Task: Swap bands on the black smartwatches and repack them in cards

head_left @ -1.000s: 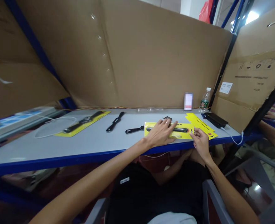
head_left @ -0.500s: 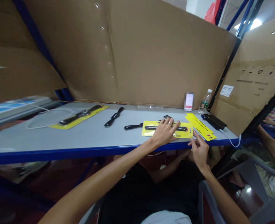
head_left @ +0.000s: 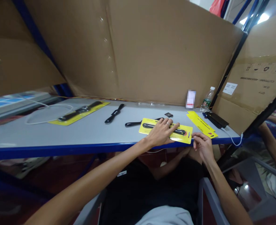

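My left hand (head_left: pixel 161 130) grips a yellow blister-packed card (head_left: pixel 186 136) with a black tool inside, near the table's front edge. At the card's right end is my right hand (head_left: pixel 203 144), its thumb and fingertips pinched together; whatever lies between them is too small to make out. A loose black tool (head_left: pixel 132 124) is partly hidden behind the held pack. Another black tool (head_left: pixel 114 113) rests farther left. Beyond it lies a second yellow pack (head_left: pixel 78 114) with a black tool. Yellow cards (head_left: pixel 201 124) lie to the right, and a small dark square piece (head_left: pixel 168 115) sits behind my left hand.
A bottle (head_left: pixel 207 99) and an upright phone-like object (head_left: pixel 190 99) stand at the back right. Beside them lies a black case (head_left: pixel 216 120) with a white cable. Cardboard panels (head_left: pixel 152 56) rise behind the table (head_left: pixel 91 136). Another person's arm (head_left: pixel 272 145) shows at far right.
The held pack has tilted, its right end now lower and nearer the table edge. My right hand's fingers have drawn together. The small dark piece is more exposed, and the view has shifted slightly.
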### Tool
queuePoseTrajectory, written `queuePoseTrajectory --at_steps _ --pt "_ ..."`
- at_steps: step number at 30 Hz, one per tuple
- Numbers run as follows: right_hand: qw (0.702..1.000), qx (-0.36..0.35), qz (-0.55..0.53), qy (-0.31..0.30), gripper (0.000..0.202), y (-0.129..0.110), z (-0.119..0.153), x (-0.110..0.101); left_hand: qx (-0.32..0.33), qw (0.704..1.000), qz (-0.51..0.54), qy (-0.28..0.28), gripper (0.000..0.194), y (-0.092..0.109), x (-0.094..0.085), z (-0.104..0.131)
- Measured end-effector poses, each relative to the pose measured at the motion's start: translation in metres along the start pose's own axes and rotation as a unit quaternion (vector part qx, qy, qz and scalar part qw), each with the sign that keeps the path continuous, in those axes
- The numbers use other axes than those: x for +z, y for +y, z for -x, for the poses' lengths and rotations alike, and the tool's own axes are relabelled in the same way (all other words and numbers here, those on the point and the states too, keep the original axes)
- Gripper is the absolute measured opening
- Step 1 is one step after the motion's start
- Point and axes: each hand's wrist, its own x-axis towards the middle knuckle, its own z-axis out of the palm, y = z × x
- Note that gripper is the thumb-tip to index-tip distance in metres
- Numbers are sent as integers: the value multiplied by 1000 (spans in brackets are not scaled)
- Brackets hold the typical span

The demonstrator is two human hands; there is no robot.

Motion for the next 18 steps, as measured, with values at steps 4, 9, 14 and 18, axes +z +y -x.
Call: queuePoseTrajectory --at_steps 4,9,14,18 --pt "999 -27 32 -4 19 4 1 -1 0 1000 15 3 68 1 0 1" --pt "997 -44 55 -4 23 3 2 -1 10 1000 -2 2 70 1 -1 0" --pt "999 20 15 -25 37 -6 4 -2 31 999 14 -1 72 1 -1 -2" --pt "989 96 57 -92 30 -12 2 -6 37 999 19 -9 76 1 0 -4"
